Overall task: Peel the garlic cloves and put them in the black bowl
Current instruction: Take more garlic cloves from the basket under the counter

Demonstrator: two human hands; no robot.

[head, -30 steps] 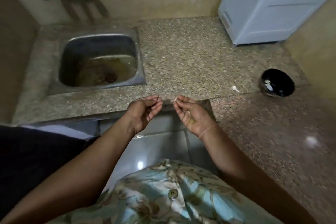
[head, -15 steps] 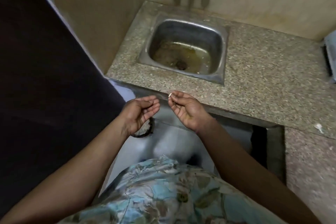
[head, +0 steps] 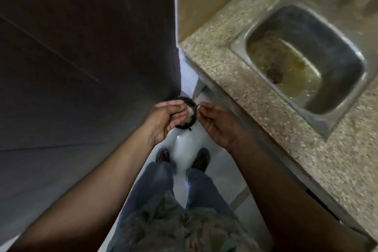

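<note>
Left hand [head: 167,120]: loosely cupped, nothing visible inside.
Right hand [head: 216,122]: pinching a pale garlic scrap [head: 198,106] over a dark round bin [head: 185,127] on the floor [head: 184,149].
Handling: likely featherlight, papery, clingy; pinch its edge.
Black bowl: out of view.

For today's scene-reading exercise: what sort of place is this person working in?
Probably a small home kitchen: a steel sink is set into a speckled stone counter, with a pale tiled floor below.
</note>
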